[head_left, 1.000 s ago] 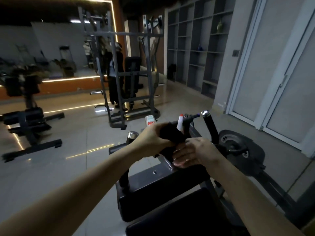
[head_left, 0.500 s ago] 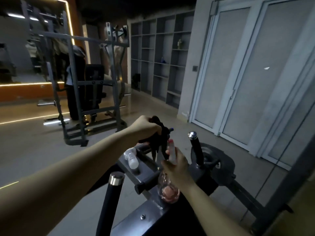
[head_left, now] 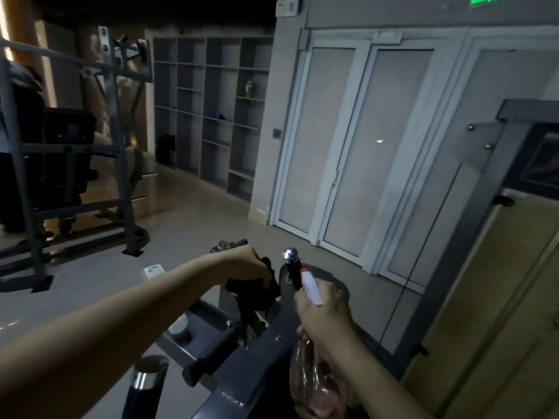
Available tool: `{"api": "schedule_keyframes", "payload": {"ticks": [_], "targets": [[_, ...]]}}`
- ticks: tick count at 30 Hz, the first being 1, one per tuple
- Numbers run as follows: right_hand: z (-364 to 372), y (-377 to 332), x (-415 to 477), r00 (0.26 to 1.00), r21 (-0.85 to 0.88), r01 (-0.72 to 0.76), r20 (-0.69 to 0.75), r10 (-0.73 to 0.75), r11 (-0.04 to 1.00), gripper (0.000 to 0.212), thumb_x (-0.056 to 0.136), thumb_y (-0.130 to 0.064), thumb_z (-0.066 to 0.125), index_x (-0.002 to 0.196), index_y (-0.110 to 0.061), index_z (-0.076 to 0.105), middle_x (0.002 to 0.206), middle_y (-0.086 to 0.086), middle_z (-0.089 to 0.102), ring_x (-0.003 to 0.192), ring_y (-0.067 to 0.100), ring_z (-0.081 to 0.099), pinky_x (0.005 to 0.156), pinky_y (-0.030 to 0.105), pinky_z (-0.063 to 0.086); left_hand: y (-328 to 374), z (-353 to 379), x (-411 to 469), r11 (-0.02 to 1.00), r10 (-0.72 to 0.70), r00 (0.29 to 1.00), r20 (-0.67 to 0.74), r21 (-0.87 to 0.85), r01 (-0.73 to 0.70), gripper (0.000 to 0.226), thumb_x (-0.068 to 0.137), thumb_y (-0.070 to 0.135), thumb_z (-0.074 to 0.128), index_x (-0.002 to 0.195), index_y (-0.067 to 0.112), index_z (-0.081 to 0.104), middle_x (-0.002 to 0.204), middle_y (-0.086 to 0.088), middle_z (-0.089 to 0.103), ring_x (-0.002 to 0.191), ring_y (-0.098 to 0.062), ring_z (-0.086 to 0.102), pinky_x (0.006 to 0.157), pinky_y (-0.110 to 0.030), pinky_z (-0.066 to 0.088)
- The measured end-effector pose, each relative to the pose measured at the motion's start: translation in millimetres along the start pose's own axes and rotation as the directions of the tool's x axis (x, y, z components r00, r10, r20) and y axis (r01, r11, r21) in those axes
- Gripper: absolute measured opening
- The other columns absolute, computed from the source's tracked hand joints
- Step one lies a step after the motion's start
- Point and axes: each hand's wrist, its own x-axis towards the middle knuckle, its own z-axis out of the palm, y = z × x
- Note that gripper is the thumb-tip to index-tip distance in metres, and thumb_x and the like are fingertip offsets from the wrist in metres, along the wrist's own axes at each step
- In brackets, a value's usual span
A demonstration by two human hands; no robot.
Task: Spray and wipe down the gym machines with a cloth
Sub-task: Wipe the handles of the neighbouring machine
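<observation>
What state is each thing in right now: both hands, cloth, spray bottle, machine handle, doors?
left hand, grips the cloth.
cloth, bunched, part hanging down over the machine.
right hand, grips the spray bottle at its neck.
spray bottle, lifted, nozzle aimed forward; fill level unclear.
chrome-capped handle, leaning slightly, no hand on it.
doors, closed.

Grey shelving (head_left: 208, 116) (dim), white doors (head_left: 341, 146), glossy floor (head_left: 196, 231)
</observation>
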Motion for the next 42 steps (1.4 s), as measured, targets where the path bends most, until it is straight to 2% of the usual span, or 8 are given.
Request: {"api": "schedule_keyframes", "payload": {"ticks": [5,10,16,24,29,33,36,42], "targets": [[-3,-10,-1,1.000,-0.059,0.023,-0.018,-0.024,0.998,0.028,0.087,-0.026,0.045,0.061,-0.023,0.036,0.050,-0.002,0.044,0.054,0.028,0.065,0.054,0.040,0.051,-4,7,0,0.999,0.020,0.999,0.036,0.033,-0.021,0.017,0.076,0.028,0.078,0.077,0.013,0.069,0.072,-0.002,0.062,0.064,-0.018,0.059,0.051,-0.022,0.044],[0,-10,-7,0.998,-0.115,-0.004,-0.058,-0.003,0.993,0.032,0.088,-0.024,0.049,0.058,-0.021,0.038,0.048,0.000,0.049,0.050,0.022,0.062,0.050,0.036,0.049,-8,3,2,0.998,0.040,0.998,0.042,0.036,-0.042,0.014,0.073,0.027,0.078,0.076,0.015,0.072,0.069,-0.002,0.064,0.063,-0.019,0.060,0.052,-0.023,0.046],[-1,-5,-11,0.998,-0.142,-0.008,-0.069,-0.002,0.990,0.037,0.091,-0.016,0.053,0.060,-0.020,0.035,0.052,-0.006,0.038,0.048,0.012,0.038,0.045,0.024,0.025,-3,-1,1,0.998,0.047,0.998,0.037,0.028,-0.048,0.015,0.075,0.026,0.078,0.078,0.014,0.070,0.071,-0.004,0.063,0.062,-0.020,0.059,0.049,-0.021,0.044],[-8,15,-19,0.999,-0.208,0.025,-0.017,-0.029,0.978,0.030,0.091,-0.015,0.054,0.065,-0.016,0.038,0.052,-0.005,0.038,0.045,0.008,0.036,0.044,0.015,0.035,7,8,5,0.997,-0.012,0.998,0.059,0.081,0.007,0.016,0.068,0.018,0.074,0.082,0.009,0.072,0.079,-0.008,0.066,0.068,-0.024,0.062,0.057,-0.028,0.049],[-7,38,-25,0.999,-0.162,0.012,0.047,-0.004,0.987,0.029,0.090,-0.016,0.055,0.066,-0.015,0.040,0.053,-0.002,0.041,0.046,0.012,0.038,0.040,0.017,0.031,17,18,6,0.994,-0.027,0.998,0.058,0.107,0.020,0.017,0.073,0.018,0.074,0.084,0.006,0.068,0.079,-0.009,0.064,0.070,-0.024,0.061,0.059,-0.028,0.048],[-7,54,-28,0.998,-0.150,0.037,0.050,-0.029,0.988,0.023,0.088,-0.013,0.054,0.068,-0.014,0.043,0.052,-0.001,0.037,0.045,0.013,0.039,0.045,0.021,0.032,24,29,5,0.990,-0.067,0.995,0.075,0.130,0.057,0.018,0.077,0.015,0.071,0.091,0.004,0.068,0.076,-0.010,0.061,0.059,-0.022,0.057,0.045,-0.023,0.043],[-8,70,-30,0.999,-0.106,0.024,0.051,-0.019,0.994,0.021,0.088,-0.012,0.054,0.069,-0.009,0.044,0.052,-0.001,0.036,0.047,0.014,0.038,0.046,0.024,0.030,26,41,7,0.986,-0.081,0.993,0.090,0.153,0.067,0.030,0.075,0.014,0.071,0.102,0.003,0.073,0.085,-0.010,0.063,0.067,-0.025,0.059,0.045,-0.023,0.044],[-8,94,-33,0.989,-0.098,-0.022,0.147,0.036,0.995,0.029,0.087,-0.015,0.054,0.066,-0.019,0.036,0.057,-0.002,0.039,0.052,0.016,0.039,0.048,0.027,0.029,21,72,9,0.980,-0.145,0.984,0.102,0.151,0.129,0.008,0.077,0.008,0.070,0.084,0.006,0.068,0.079,-0.012,0.060,0.063,-0.026,0.054,0.049,-0.025,0.040]]}}
